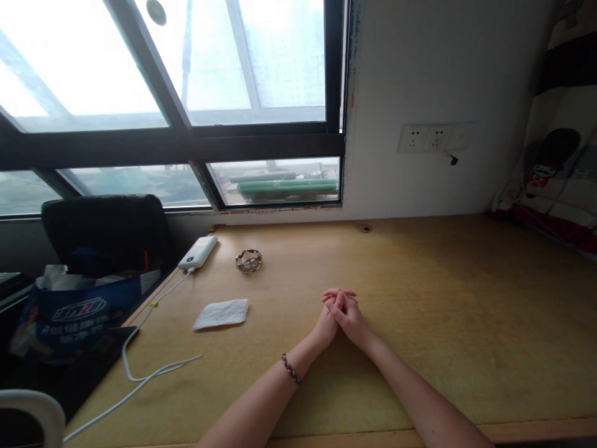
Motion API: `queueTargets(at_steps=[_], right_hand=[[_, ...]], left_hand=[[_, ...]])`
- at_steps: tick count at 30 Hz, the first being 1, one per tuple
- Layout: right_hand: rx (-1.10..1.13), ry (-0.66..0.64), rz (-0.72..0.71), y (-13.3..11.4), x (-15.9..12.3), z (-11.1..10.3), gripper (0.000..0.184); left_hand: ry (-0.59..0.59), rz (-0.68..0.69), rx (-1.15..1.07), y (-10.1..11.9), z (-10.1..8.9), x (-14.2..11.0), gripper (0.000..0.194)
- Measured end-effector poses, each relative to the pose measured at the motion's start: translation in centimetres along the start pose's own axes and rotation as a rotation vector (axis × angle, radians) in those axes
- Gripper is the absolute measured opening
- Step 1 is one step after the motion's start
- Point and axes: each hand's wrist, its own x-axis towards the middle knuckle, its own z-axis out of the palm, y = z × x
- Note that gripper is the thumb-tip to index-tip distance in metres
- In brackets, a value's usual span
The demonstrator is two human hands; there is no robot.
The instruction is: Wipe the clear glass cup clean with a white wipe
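Observation:
My left hand [326,322] and my right hand [351,317] rest on the wooden desk [443,298] near its middle, clasped together with the fingers interlaced. Neither holds any object. A beaded bracelet [291,369] circles my left wrist. Nearest to the hands, to the left, lies a folded white tissue [221,314]. Farther back sits a small silver ring-shaped metal piece [249,261]. A white power bank [198,252] lies at the desk's back left, with a white cable [149,367] trailing from it toward the front edge.
A window [186,93] spans the back wall, with wall sockets [433,138] to its right. A black chair [107,230] and a blue bag [79,314] stand left of the desk. Patterned fabric [555,180] hangs at the far right.

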Motion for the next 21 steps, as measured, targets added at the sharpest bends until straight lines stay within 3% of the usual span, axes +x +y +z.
queueTargets(at_steps=[21], right_hand=[[-0.013,0.002,0.011,-0.01,0.03,-0.02,0.023]], left_hand=[[-0.023,0.004,-0.007,-0.44,-0.14,0.13,0.043]])
